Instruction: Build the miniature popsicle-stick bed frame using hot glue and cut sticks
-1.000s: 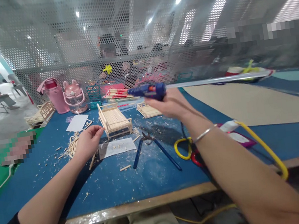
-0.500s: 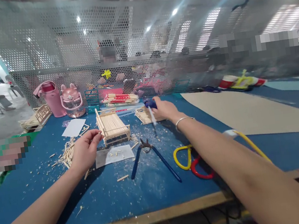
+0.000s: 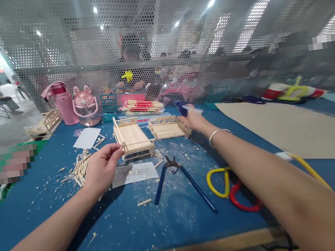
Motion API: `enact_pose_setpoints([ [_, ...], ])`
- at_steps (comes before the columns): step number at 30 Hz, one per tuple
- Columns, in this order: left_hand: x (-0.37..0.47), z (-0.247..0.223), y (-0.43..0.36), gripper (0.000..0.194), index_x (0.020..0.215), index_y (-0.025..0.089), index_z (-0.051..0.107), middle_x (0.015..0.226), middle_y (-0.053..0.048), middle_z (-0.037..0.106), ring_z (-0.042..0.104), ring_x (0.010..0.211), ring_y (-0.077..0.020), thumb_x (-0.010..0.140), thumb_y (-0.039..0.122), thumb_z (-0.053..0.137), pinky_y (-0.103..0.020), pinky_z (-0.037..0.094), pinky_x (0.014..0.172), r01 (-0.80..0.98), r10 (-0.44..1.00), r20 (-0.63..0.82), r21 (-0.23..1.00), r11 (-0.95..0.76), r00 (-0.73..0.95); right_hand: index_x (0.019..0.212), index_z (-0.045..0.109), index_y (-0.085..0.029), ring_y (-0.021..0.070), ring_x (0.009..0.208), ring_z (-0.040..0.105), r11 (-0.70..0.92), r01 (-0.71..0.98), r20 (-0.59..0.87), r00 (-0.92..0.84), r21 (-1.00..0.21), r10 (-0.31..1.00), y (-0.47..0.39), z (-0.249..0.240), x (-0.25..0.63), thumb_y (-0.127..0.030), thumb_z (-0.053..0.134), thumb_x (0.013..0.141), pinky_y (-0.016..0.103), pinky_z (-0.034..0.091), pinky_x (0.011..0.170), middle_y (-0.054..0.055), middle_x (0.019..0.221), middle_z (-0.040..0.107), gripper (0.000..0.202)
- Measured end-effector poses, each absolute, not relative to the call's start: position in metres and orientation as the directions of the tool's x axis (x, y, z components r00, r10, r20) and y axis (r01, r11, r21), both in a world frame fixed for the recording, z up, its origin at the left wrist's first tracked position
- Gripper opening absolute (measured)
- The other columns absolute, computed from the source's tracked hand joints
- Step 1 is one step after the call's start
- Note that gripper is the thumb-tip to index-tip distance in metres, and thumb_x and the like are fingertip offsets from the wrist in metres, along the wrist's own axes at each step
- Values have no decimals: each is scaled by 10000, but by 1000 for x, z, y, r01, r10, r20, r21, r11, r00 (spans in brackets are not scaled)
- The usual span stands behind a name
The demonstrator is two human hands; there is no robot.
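Observation:
My left hand (image 3: 102, 163) is closed in a pinch beside the near left corner of a miniature bed (image 3: 133, 136) made of thin wooden sticks. Whatever lies between its fingertips is too small to make out. Farther off, my right hand (image 3: 194, 119) is closed around a small blue-and-white bottle (image 3: 180, 108), smeared by motion. Just left of that hand rests a second small stick frame (image 3: 168, 129) with a low railing. Blue-handled nippers (image 3: 173, 165) lie spread apart in front, beside a white paper slip (image 3: 135, 173) with wood bits on it.
Cut sticks (image 3: 81, 166) are heaped left of my left hand. Yellow-and-red-handled scissors (image 3: 219, 182) lie partly beneath my right forearm. A pink flask (image 3: 63, 102), a clear bottle (image 3: 87, 111) and bundled sticks (image 3: 142, 106) stand or lie before a perforated screen (image 3: 82, 50). Brown cardboard (image 3: 296, 132) lies right.
My right hand has lifted slightly away from the second stick frame, uncovering more of it, and the bottle has swung from pointing downward to a more level tilt. My left hand keeps its pinch.

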State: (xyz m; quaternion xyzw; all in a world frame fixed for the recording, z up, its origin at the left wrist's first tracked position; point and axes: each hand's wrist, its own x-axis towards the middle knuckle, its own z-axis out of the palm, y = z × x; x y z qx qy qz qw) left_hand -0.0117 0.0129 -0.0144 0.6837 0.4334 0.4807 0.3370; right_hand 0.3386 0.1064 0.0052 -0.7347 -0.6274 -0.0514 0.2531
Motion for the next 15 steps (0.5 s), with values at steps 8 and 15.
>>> enact_pose_setpoints([
  [8, -16, -7, 10, 230, 817, 184, 680, 741, -30, 720, 638, 676, -151, 802, 364, 537, -260, 468, 632, 430, 906, 370, 797, -424, 206, 1275, 393, -83, 389, 998, 548, -128, 990, 275, 141, -64, 951, 95, 11, 316, -355, 591, 702, 509, 383, 832, 247, 1094, 589, 664],
  [15, -12, -5, 5, 259, 817, 183, 688, 624, -5, 685, 513, 454, -103, 813, 369, 508, -231, 400, 493, 504, 902, 288, 754, -421, 323, 958, 654, -157, 213, 906, 577, 368, 900, 646, -139, -233, 750, 35, 51, 237, -244, 527, 795, 348, 443, 803, 107, 982, 633, 224],
])
